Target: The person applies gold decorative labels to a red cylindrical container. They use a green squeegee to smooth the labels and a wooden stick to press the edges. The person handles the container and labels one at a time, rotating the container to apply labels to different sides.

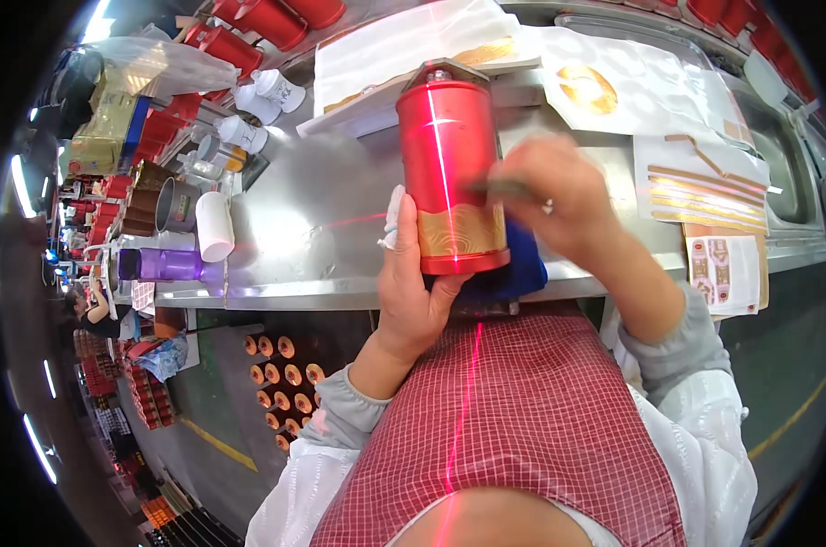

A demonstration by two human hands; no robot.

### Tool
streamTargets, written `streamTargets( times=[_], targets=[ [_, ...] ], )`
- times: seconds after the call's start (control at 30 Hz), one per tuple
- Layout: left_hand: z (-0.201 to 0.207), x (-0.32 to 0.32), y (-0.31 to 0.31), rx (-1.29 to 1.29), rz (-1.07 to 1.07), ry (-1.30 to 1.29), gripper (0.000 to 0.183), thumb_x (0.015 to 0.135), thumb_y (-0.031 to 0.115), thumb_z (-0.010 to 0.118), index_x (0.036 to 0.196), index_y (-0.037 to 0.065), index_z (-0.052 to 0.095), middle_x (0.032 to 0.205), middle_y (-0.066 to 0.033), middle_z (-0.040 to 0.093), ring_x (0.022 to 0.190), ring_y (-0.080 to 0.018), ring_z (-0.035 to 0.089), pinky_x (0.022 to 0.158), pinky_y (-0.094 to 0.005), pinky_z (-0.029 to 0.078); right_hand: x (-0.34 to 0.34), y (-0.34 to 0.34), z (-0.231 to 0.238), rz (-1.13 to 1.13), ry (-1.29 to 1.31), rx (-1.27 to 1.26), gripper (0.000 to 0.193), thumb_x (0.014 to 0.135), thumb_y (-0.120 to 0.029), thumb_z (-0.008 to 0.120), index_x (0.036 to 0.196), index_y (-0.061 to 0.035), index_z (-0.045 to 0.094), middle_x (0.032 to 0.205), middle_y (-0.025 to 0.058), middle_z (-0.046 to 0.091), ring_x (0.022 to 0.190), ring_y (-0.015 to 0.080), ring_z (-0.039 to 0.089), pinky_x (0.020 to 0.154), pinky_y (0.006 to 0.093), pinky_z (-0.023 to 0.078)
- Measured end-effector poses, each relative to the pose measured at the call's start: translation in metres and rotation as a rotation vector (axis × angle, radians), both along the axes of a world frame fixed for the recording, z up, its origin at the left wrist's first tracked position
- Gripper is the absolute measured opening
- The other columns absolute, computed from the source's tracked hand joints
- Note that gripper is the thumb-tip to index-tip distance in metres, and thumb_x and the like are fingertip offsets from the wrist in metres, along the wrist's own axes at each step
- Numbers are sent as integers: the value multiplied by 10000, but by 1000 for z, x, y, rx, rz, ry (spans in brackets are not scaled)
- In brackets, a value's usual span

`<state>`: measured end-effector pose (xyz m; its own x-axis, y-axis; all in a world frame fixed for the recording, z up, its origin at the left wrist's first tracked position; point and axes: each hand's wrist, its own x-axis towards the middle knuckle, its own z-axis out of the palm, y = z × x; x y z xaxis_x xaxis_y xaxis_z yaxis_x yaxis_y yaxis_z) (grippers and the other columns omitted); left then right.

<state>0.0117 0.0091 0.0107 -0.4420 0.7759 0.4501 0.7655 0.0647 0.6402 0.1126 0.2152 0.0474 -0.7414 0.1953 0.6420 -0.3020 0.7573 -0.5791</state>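
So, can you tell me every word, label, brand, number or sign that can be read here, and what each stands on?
None can be read clearly.
Small white cup-shaped containers: dark marks, too small to read.
White paper sheet with red-and-gold printed labels: print too small to read.
Shiny red cylinder held in the left hand: gold band with curved lines, no lettering visible.

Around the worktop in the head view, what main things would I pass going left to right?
Purple bottle, white cylinder, red canister with a gold band, the person's right hand, sheet with gold strips, metal sink.
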Motion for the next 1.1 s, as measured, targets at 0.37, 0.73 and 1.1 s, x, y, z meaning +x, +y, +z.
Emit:
streamTargets(
  times=[0.37,0.73,1.1],
  targets=[
    [3,3,1,-6,-9,152,804,955,426,549,1458,-113,229,1460,-328,335,1335,-439,393,1088,-428,332,7,-1,-15,45,10,-148,127,770,-125,703,881,-90,654,829,76,620,795,286,598,747,388,451],
    [4,0,1,-15,-3,89,842,932,406,595,1463,-115,198,1472,-325,311,1350,-430,372,1099,-431,317,16,-19,-3,307,24,-99,206,738,-80,750,927,-65,670,823,69,629,754,272,591,699,350,462],
    [-8,-2,-1,11,25,-18,842,929,420,607,1465,-100,216,1448,-280,385,1309,-366,448,1059,-409,371,6,5,-21,-108,-2,-53,189,746,-124,731,918,-85,662,848,81,620,824,287,608,742,367,467]
  ],
)
